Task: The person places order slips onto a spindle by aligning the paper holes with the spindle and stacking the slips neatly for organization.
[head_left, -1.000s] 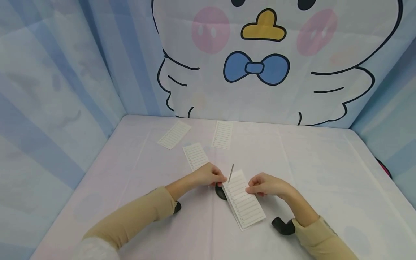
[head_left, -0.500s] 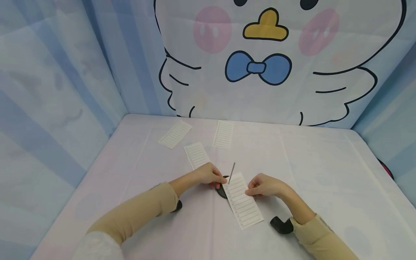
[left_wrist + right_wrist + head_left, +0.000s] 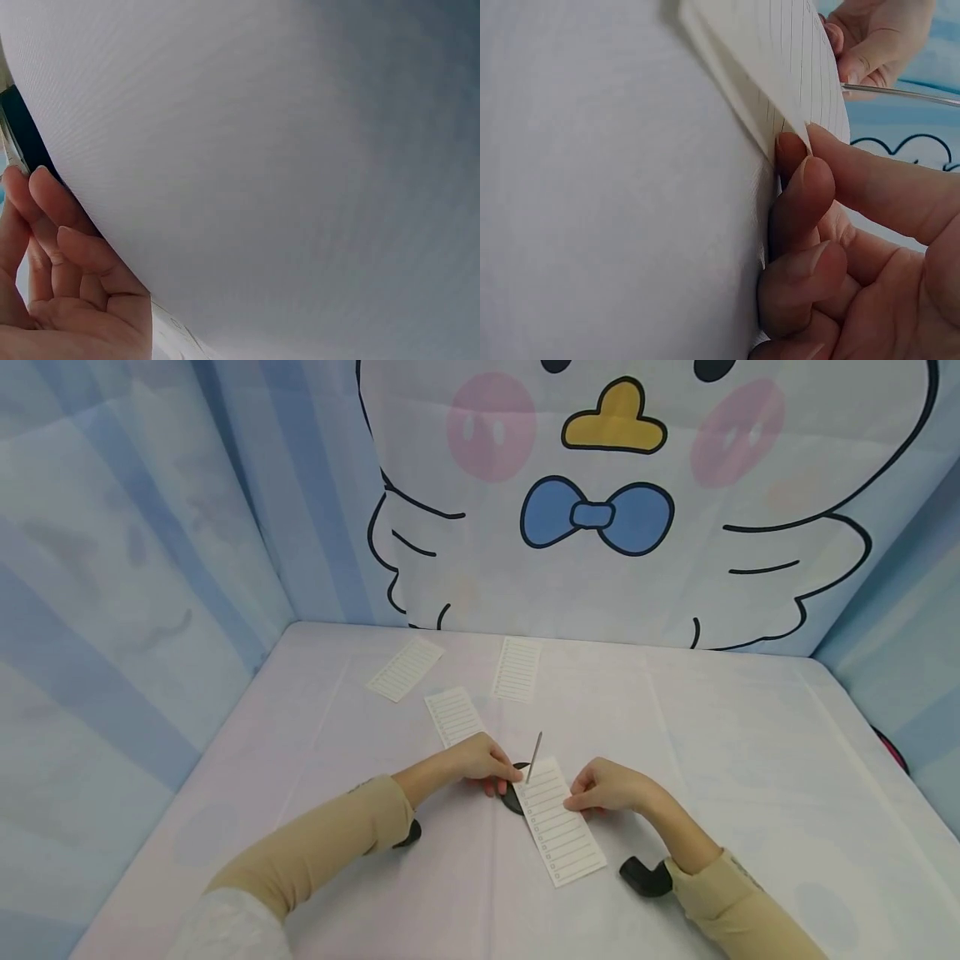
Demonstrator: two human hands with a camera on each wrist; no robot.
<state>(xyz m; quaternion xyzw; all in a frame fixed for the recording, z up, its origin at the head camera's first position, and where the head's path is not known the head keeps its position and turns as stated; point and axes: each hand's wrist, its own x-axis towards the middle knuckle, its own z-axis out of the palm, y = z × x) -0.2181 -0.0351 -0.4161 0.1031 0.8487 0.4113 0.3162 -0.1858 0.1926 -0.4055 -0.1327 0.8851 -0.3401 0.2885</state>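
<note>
A lined white paper slip [image 3: 564,837] is run through near its top by the thin metal rod of a bill spike [image 3: 536,753]. The spike's round black base [image 3: 511,800] shows partly beneath it. My left hand [image 3: 483,758] pinches the slip's upper left corner close to the rod. On the right edge, my right hand [image 3: 611,787] pinches the paper between thumb and index finger. In the right wrist view the upper slip [image 3: 791,60] stands slightly apart from another sheet [image 3: 731,86] below it. My left fingertips [image 3: 41,180] partly hide the base.
Three more lined slips lie farther back: one at the left [image 3: 405,669], one at the centre [image 3: 516,669], and one [image 3: 454,717] partly hidden behind my left hand. A pale cloth covers the table [image 3: 750,735]. A printed curtain [image 3: 600,585] stands behind it.
The upper slip has settled over the sheet below, whose offset edge showed a second ago in the head view. Both hands keep their hold and have barely moved.
</note>
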